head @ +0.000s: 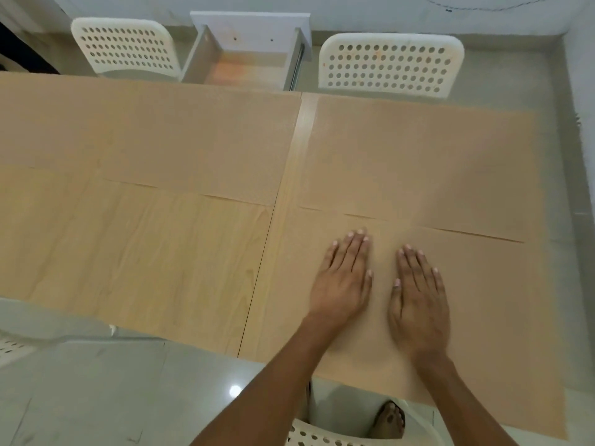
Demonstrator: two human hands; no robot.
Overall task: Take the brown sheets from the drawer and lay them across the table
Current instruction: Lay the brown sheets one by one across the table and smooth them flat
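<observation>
Three brown sheets lie flat on the wooden table [151,252]. One sheet [154,136] covers the far left part. Another sheet [418,162] covers the far right part. A third sheet [502,317] covers the near right part and hangs over the near edge. My left hand [344,278] and my right hand [418,297] rest palm down, side by side, flat on this near right sheet, fingers slightly apart, holding nothing. The white drawer [209,56] stands pulled open beyond the table's far edge, and no sheet shows inside it.
Two white perforated chairs [125,46] [389,64] stand on either side of the drawer at the far side. Another white chair [322,437] is at the near edge below my arms, with a bare foot [389,416] beside it. Bare wood shows at near left.
</observation>
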